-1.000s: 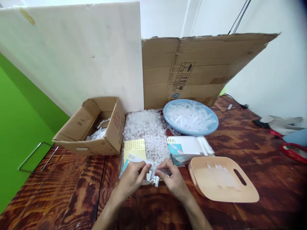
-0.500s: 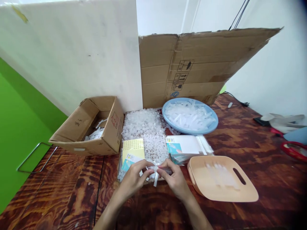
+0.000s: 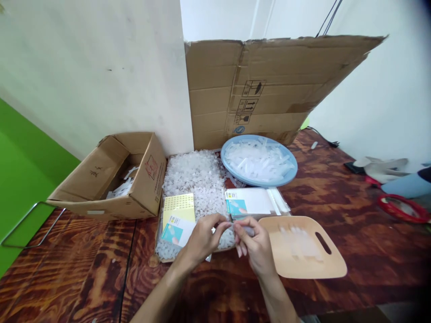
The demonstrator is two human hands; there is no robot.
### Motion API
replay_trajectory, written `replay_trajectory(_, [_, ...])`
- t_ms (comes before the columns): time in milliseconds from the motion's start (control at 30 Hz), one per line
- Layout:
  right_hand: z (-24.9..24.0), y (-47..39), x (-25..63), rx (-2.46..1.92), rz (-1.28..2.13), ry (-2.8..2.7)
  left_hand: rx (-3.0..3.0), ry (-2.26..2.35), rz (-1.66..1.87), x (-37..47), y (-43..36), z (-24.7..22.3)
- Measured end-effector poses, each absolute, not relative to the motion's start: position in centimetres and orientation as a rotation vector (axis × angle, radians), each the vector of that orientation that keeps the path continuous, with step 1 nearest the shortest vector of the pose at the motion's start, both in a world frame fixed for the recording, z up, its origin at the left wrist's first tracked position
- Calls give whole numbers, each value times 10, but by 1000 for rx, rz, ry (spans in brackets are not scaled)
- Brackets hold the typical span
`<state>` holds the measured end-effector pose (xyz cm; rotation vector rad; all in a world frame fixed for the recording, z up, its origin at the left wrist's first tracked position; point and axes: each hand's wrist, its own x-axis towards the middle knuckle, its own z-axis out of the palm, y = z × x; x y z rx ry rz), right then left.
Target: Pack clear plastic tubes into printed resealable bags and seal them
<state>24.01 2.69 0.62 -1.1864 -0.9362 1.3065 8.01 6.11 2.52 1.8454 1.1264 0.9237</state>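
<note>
My right hand is closed round a small translucent tube, whose end pokes out past the fingers. Thumb and forefinger of my left hand pinch at the tube's left end; what exactly they grip is too small to tell. Under both hands lies a shallow tray heaped with small clear plastic pieces. On that heap rest a yellow sticker sheet and a white-and-teal printed packet. Right of it is a stack of similar clear packets.
A tan cutting board with several translucent strips lies at the right. Behind it stands a blue basin full of clear strips. An open cardboard box holding white scraps is at left; a cardboard sheet leans behind. A red tape roll sits far right.
My hands have shifted slightly right and turned, with the right fingers now curled round the tube. The white strip that hung between them is mostly hidden. The camera view has also shifted.
</note>
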Motion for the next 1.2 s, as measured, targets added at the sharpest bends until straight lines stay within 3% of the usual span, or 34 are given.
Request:
replay_trajectory(167, [17,28,274,-1349,884,-1022,1503,1340,1244,112,110,-8])
replay_trajectory(433, [18,13,316,-1483,595,-1148,1093,1208,1178,45,107,-22])
replay_trajectory(733, [2,40,249,-1105,983,-822,463,1028,1236,3,47,-3])
replay_trajectory(1033, [1,44,199,-1042,760,-520,426,1153,1389,-8,23,-3])
replay_trajectory(1200, [-16,41,195,-1127,801,-613,452,1045,1304,-7,18,2])
